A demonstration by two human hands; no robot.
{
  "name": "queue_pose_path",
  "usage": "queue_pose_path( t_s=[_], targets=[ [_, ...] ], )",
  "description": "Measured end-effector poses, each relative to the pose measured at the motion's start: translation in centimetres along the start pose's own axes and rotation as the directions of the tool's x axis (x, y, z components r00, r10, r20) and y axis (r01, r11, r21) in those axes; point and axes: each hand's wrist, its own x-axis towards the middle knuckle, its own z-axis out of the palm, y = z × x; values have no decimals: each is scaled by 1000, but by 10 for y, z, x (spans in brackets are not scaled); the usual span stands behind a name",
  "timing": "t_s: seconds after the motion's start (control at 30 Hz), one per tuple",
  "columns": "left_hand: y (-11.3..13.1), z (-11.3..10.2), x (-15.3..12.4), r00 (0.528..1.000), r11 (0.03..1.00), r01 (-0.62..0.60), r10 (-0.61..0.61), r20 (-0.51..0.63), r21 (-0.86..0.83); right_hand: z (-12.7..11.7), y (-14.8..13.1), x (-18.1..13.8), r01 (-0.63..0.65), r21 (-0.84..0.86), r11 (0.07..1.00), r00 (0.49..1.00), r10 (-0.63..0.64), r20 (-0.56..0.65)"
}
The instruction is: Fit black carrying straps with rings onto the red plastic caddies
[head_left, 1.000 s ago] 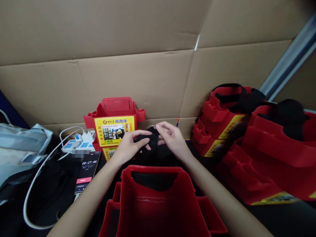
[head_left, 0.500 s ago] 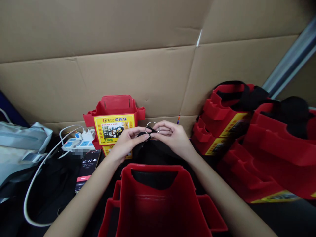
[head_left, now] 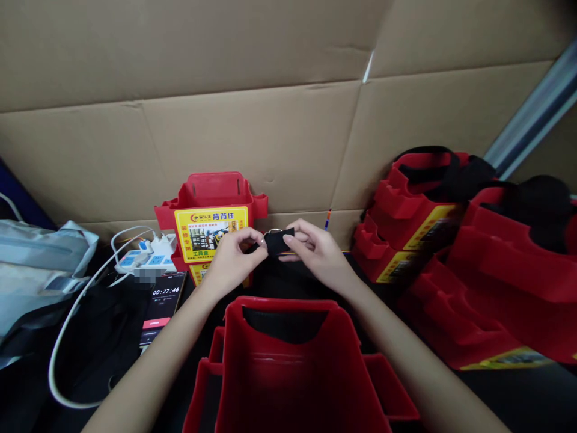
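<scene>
Above the far rim of a red tool box (head_left: 288,373), both hands work on a short piece of black strap (head_left: 276,243). My left hand (head_left: 237,258) pinches a metal ring (head_left: 263,241) at the strap's left end; most of the ring is hidden behind strap and fingers. My right hand (head_left: 318,252) grips the strap's right end between thumb and fingers. Black webbing also shows through the slot in the box's back wall.
Behind my left hand stand stacked red boxes with a yellow label (head_left: 211,237). A phone (head_left: 163,304) and a power strip (head_left: 148,257) lie left, near a pale bag (head_left: 40,270). More stacked red boxes (head_left: 424,204) with black straps fill the right. Cardboard (head_left: 252,156) walls the back.
The black strap now lies flat and spread between the hands, where it was bunched with the ring upright. The ring has dropped behind it, and my left hand has shifted slightly left.
</scene>
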Motion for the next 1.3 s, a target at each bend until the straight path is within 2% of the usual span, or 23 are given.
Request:
queue_pose_path(
  t_s=[0.17, 0.33, 0.47, 0.6, 0.73, 0.87, 0.97, 1.03, 1.13, 1.2, 1.3],
  targets=[
    [4, -2, -2, 998, 1000, -6, 4, 69, 19, -7, -6, 3, -93, 86, 992, 995, 95, -14],
    [13, -6, -5, 985, 994, -59, 43, 170, 92, -6, -9, 3, -165, 94, 982, 986, 161, 44],
    [15, -4, -7, 968, 981, -104, 63, 242, 162, -2, -1, 4, -130, 27, 991, 991, 129, 36],
    [14, -1, -7, 967, 982, -74, 29, 252, 173, 1, 8, 5, -81, -88, 993, 997, 80, -19],
    [12, -1, -5, 970, 1000, 0, -7, 244, 30, -2, 4, 5, -81, -1, 997, 996, 81, 32],
    [11, -5, -3, 974, 976, 120, -81, 210, -180, -12, -1, 5, -160, 233, 959, 964, 101, 246],
    [10, -8, -2, 965, 926, 202, -133, 227, -319, -23, 2, 6, -208, 342, 916, 938, 88, 336],
    [10, -9, -1, 959, 894, 244, -165, 232, -375, -29, 5, 7, -169, 380, 909, 938, 30, 347],
    [9, -10, -1, 951, 861, 285, -199, 237, -421, -34, 7, 5, 1, 379, 925, 939, -132, 317],
    [10, -10, 0, 948, 842, 299, -208, 242, -448, -35, 6, 4, 101, 348, 932, 922, -219, 318],
    [10, -10, 0, 944, 819, 317, -227, 237, -479, -34, 5, 3, 164, 283, 945, 895, -263, 361]
  ],
)
